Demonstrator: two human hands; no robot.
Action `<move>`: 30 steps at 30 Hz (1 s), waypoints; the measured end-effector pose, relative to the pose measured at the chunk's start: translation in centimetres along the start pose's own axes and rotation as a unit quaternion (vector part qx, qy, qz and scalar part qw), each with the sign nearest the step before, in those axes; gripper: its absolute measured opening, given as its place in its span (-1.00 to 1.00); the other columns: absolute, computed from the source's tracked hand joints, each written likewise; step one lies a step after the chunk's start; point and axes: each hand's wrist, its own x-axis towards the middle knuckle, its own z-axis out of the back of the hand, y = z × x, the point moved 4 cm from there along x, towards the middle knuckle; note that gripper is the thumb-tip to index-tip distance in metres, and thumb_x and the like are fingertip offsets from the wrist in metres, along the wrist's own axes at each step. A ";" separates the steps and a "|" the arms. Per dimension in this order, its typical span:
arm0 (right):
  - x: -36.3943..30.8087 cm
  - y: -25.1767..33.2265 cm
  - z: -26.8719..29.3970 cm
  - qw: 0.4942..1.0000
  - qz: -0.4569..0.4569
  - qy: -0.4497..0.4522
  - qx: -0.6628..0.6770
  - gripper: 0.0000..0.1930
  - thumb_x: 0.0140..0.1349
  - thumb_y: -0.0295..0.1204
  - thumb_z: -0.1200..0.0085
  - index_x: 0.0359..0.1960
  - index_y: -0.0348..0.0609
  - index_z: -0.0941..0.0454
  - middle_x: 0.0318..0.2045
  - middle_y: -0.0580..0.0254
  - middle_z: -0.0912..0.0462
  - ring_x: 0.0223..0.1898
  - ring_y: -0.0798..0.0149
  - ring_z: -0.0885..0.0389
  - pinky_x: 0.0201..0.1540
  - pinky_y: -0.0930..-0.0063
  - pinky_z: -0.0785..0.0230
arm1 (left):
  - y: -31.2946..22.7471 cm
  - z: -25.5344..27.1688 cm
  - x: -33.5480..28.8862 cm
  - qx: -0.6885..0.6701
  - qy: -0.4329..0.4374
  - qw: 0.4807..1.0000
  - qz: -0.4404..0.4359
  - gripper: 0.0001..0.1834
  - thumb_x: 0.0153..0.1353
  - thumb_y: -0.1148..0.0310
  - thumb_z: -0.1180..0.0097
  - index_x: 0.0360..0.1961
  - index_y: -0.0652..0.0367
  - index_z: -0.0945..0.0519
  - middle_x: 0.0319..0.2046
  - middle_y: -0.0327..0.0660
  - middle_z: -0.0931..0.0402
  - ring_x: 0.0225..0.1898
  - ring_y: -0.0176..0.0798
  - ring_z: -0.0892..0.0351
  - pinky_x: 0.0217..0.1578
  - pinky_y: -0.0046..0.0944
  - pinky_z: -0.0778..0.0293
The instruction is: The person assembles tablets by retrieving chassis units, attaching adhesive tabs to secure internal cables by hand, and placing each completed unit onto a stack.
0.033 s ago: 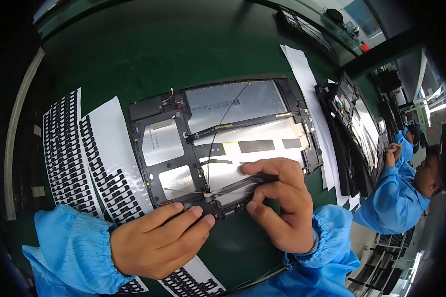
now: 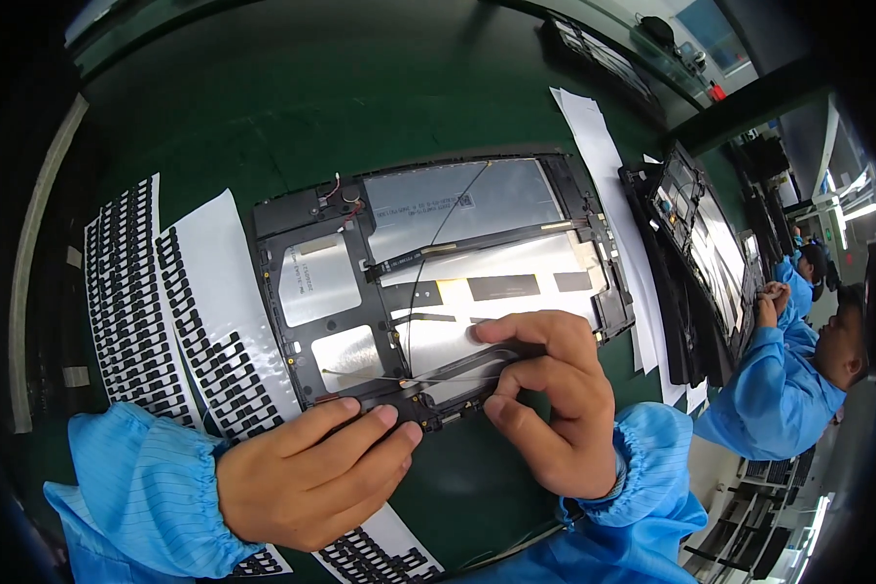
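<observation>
An open tablet-like device housing (image 2: 305, 216), black-framed with silver metal plates, lies on the green work surface before me. A flat black ribbon cable (image 2: 477, 250) crosses its middle. My left hand (image 2: 311, 472) rests on the housing's near left edge, fingers stretched out with the tips pressing on the frame; its thumb is hidden. Over the near right part is my right hand (image 2: 560, 414), its index fingertip touching the inside of the housing. Its thumb and middle finger pinch together on a thin cable (image 2: 457, 381) that runs along the near edge toward my left fingertips.
Sheets of small black adhesive pieces (image 2: 127, 302) lie at the left, and another pokes out below my left hand. White paper (image 2: 599, 161) lies right of the housing. Further right are stacked similar housings (image 2: 696, 253) and a person in blue (image 2: 774, 399). One more housing (image 2: 603, 58) sits far back.
</observation>
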 end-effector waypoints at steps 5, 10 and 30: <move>0.1 0.0 0.1 1.000 0.002 -0.008 -0.005 -0.93 -0.17 -0.61 -0.05 -0.58 -0.24 -0.42 -0.16 0.00 -0.50 -0.12 0.15 -0.37 -0.06 0.37 -0.16 | -0.4 0.4 2.1 -0.005 0.012 1.000 0.014 -0.83 0.04 0.42 -0.05 -0.33 0.17 -0.59 -0.12 -0.18 -0.49 -0.05 -0.15 -0.43 -0.05 -0.27 -0.34; -0.2 0.3 1.1 0.999 0.033 0.003 -0.035 -0.85 -0.27 -0.60 -0.13 -0.56 -0.26 -0.47 -0.19 0.01 -0.51 -0.19 0.11 -0.44 -0.11 0.34 -0.26 | -0.3 -1.0 2.8 0.060 0.045 0.997 -0.026 -0.81 0.08 0.46 0.01 -0.28 0.18 -0.58 -0.04 -0.17 -0.44 -0.01 -0.16 -0.41 -0.08 -0.28 -0.33; 0.0 0.0 1.0 0.994 0.097 -0.008 -0.051 -0.76 -0.39 -0.66 -0.13 -0.55 -0.20 -0.56 -0.26 0.10 -0.51 -0.21 0.08 -0.42 -0.15 0.28 -0.27 | 0.4 -1.1 2.5 0.015 0.010 1.000 0.003 -0.87 0.03 0.46 -0.02 -0.41 0.14 -0.61 -0.07 -0.19 -0.47 -0.01 -0.21 -0.40 -0.07 -0.29 -0.32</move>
